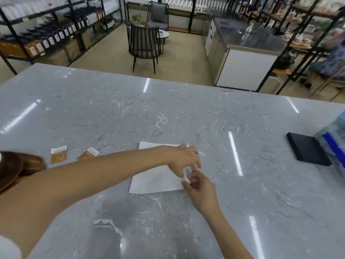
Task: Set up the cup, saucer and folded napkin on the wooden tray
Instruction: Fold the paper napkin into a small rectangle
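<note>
A brown wooden tray (9, 169) is seen at far left edge, w/ two orange-white sachets (58, 154) laid beside it on the grey marbled tabletop (168, 109). Near centre, a white napkin (156, 180) is spread flat. Its right edge is pinched by the left hand (183, 158) from above & by the right hand (198, 186) from below. A black box (308, 151) is set at right.

hands (188, 171) pinching napkin (156, 179) corner
</note>
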Motion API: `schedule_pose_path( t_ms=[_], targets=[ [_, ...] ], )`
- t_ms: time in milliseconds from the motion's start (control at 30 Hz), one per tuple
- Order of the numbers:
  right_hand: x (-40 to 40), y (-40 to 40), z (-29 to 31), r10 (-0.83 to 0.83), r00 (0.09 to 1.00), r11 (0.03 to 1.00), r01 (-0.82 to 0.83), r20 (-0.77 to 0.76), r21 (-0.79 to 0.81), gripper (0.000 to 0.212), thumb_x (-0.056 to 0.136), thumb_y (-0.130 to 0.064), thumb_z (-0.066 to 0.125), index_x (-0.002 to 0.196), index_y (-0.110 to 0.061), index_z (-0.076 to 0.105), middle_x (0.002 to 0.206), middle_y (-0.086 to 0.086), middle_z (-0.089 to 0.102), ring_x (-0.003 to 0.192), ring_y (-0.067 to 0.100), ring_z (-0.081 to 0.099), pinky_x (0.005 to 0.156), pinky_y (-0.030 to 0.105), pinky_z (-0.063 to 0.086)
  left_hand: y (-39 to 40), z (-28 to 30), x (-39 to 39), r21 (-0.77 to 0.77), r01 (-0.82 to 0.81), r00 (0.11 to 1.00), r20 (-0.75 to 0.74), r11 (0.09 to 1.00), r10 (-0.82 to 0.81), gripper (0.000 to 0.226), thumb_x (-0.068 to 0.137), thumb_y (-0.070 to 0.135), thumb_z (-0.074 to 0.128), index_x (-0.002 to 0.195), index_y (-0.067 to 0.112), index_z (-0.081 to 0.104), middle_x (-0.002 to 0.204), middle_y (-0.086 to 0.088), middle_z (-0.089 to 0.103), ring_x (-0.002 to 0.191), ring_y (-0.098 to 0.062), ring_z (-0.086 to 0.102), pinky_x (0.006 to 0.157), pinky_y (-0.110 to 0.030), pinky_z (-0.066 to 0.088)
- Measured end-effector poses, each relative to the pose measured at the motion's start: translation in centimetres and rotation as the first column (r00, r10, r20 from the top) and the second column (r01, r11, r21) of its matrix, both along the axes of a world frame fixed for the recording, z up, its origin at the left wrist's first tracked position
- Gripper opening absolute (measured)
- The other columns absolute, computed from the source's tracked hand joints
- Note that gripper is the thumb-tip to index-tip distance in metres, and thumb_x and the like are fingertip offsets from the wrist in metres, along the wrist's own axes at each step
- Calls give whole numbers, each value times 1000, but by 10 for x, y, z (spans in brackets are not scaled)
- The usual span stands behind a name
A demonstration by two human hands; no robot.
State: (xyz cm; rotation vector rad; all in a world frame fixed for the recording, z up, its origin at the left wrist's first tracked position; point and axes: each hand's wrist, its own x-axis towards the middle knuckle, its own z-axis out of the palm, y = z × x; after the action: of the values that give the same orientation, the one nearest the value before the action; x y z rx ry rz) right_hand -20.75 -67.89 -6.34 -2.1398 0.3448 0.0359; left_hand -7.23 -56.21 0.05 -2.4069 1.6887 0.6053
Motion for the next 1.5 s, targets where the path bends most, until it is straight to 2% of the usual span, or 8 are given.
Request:
schedule_pose_path(
  t_ms=[100,233,433,733,967,1100,1167,1500],
  targets=[
    [-5,-14,6,14,999,999,-12,38,-35,16,85,-21,82,88,-25,67,77,-10,71,66,-1,66,67,16,54,-13,0,21,118,76,992,89,990,-87,30,88,28,70,117,30,73,133,6,62,143,-18,31,105,-41,29],
    [-12,-41,17,18,999,996,-15,27,-87,21,84,-29,83,83,-39,64,79,-14,71,61,-3,65,60,16,52,-1,3,51,-9,10,992,129,1000,-9,25,93,35,67,116,28,71,118,1,67,132,-15,43,102,-38,33],
    [6,-86,40,-36,999,999,37,28,-34,14,84,-24,84,92,-29,75,82,-9,79,49,-3,64,56,19,54,48,16,74,-217,-273,960,-126,937,251,12,93,24,69,101,16,73,100,1,74,98,-15,63,87,-33,49],
    [79,-98,104,29,993,986,-48,116,158,6,88,-13,80,92,-16,77,79,-3,78,68,15,79,55,18,55,98,61,72,-548,-551,829,-271,630,489,9,85,20,78,88,28,81,85,23,77,76,9,67,62,-6,46],
    [56,-75,95,118,941,993,-116,317,-25,14,89,-14,78,86,-28,75,86,-20,76,80,0,73,65,11,54,127,49,5,-731,-567,765,-295,380,572,13,81,9,82,86,21,80,80,13,74,82,-7,67,65,-12,49],
    [-1,-60,55,186,914,982,-171,361,-75,16,86,-8,81,96,-21,77,96,-15,75,95,-1,71,63,10,55,144,1,-62,-705,-605,728,-301,371,616,26,74,-10,80,86,13,80,83,2,73,78,-18,67,71,-33,52],
    [-32,-56,33,213,925,977,-198,314,-79,21,85,-3,81,98,-19,78,99,-15,75,96,1,71,64,11,56,152,-24,-98,-659,-634,726,-326,405,606,26,73,-10,80,85,14,79,81,5,72,79,-11,63,72,-29,51],
    [-113,-43,8,309,938,951,-304,155,-50,30,84,1,80,95,-26,79,98,-17,76,89,6,72,65,21,60,188,-49,-190,-581,-708,692,-460,401,556,15,79,30,69,90,27,78,88,19,71,88,-1,64,71,-25,54]
  ],
)
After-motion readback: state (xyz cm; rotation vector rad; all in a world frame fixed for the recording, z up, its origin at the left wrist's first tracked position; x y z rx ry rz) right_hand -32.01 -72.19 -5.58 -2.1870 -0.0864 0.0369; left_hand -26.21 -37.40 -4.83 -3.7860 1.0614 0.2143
